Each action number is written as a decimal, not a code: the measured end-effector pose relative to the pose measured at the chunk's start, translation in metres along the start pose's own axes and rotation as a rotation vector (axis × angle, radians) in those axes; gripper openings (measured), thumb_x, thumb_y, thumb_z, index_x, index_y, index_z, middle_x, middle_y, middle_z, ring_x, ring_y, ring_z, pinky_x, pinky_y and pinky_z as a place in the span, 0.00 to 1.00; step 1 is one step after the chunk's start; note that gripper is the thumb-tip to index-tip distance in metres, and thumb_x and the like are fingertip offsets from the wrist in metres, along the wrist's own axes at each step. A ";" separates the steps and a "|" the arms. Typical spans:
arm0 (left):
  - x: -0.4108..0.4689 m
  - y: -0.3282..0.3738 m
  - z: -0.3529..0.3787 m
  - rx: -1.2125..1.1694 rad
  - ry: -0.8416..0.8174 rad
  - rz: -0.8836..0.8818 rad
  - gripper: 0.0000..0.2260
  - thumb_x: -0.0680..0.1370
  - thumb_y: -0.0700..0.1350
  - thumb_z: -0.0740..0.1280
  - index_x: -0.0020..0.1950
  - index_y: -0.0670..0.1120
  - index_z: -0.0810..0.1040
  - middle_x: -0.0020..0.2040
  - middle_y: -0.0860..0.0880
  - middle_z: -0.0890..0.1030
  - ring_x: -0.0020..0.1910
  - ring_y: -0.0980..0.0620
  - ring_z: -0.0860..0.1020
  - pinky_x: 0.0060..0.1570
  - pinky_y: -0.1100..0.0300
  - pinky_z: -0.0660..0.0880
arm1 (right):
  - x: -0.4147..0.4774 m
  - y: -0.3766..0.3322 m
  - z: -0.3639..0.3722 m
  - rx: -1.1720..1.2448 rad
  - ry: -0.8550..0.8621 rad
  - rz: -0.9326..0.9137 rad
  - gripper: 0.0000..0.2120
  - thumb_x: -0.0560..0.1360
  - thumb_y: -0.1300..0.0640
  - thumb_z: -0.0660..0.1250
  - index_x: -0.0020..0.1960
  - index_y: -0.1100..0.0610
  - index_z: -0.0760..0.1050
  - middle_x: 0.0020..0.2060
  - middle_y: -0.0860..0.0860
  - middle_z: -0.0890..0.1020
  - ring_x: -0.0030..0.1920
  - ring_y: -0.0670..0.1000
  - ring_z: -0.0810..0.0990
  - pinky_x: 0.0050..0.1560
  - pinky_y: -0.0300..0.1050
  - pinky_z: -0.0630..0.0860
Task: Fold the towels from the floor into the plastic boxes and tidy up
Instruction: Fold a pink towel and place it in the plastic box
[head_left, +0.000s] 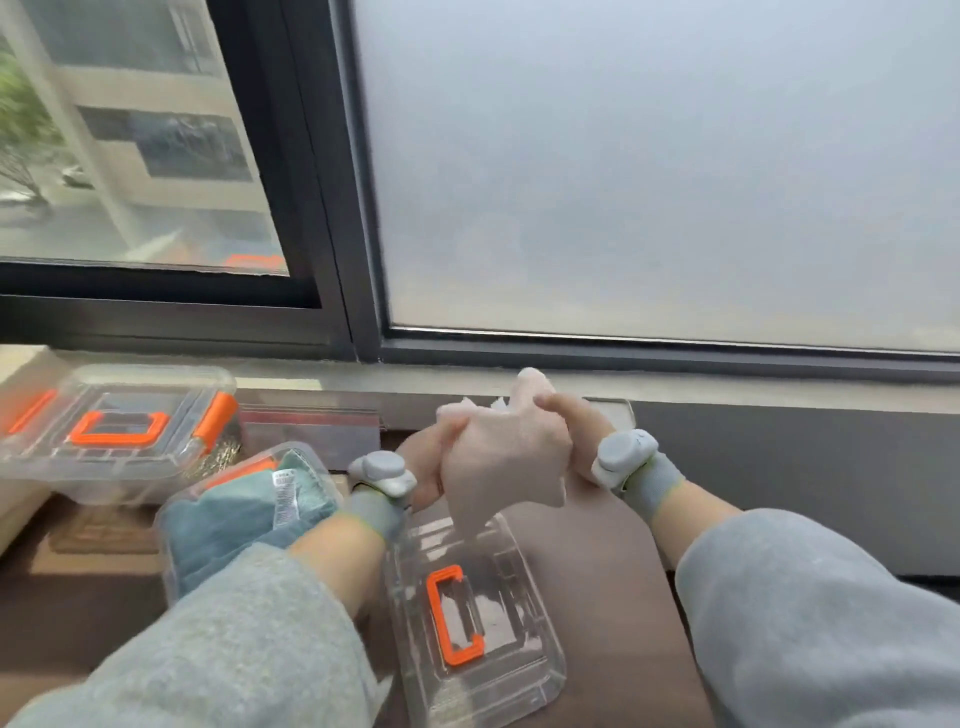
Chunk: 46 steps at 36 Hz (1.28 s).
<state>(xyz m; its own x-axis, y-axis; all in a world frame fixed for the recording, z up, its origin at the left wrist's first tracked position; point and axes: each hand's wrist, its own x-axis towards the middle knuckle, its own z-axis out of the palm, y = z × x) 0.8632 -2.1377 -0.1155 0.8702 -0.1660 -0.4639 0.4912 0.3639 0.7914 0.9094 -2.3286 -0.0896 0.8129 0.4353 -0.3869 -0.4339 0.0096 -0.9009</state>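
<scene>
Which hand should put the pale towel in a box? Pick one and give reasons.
Left, probably. Both the left hand and right hand grip the pale towel, but the open box holding the teal towel sits on the left side, beside the left forearm. The right would have to cross over.

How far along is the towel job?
Done: the closed plastic box by the window has its orange latches shut. The open plastic box already holds a teal towel. In hand: the left hand and right hand grip a pale pink towel above a loose clear lid. Left: boxing that towel and fitting the lid.
</scene>
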 end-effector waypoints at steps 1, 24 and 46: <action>-0.013 0.016 -0.011 0.008 0.060 0.060 0.10 0.79 0.48 0.60 0.51 0.47 0.80 0.39 0.50 0.85 0.35 0.55 0.83 0.34 0.63 0.77 | 0.006 -0.009 0.015 -0.104 0.027 -0.029 0.14 0.71 0.48 0.66 0.51 0.55 0.79 0.45 0.54 0.84 0.43 0.51 0.84 0.42 0.42 0.76; -0.193 0.128 -0.126 0.497 0.309 0.415 0.17 0.80 0.34 0.53 0.54 0.50 0.78 0.32 0.50 0.78 0.23 0.58 0.72 0.22 0.69 0.68 | 0.035 -0.061 0.200 -0.150 -0.380 -0.419 0.13 0.73 0.61 0.62 0.50 0.45 0.77 0.42 0.46 0.83 0.42 0.43 0.82 0.41 0.34 0.77; -0.225 0.099 -0.165 0.886 0.720 0.302 0.23 0.67 0.46 0.72 0.61 0.58 0.73 0.48 0.51 0.81 0.48 0.48 0.80 0.44 0.58 0.77 | 0.043 -0.020 0.245 -0.454 -0.436 -0.034 0.19 0.71 0.63 0.68 0.57 0.52 0.65 0.48 0.57 0.72 0.45 0.55 0.74 0.45 0.50 0.69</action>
<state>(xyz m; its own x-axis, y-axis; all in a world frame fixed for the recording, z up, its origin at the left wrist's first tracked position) 0.7097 -1.9131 0.0013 0.8732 0.4761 -0.1040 0.3706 -0.5100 0.7763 0.8579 -2.0891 -0.0397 0.5492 0.7692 -0.3267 -0.1244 -0.3113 -0.9421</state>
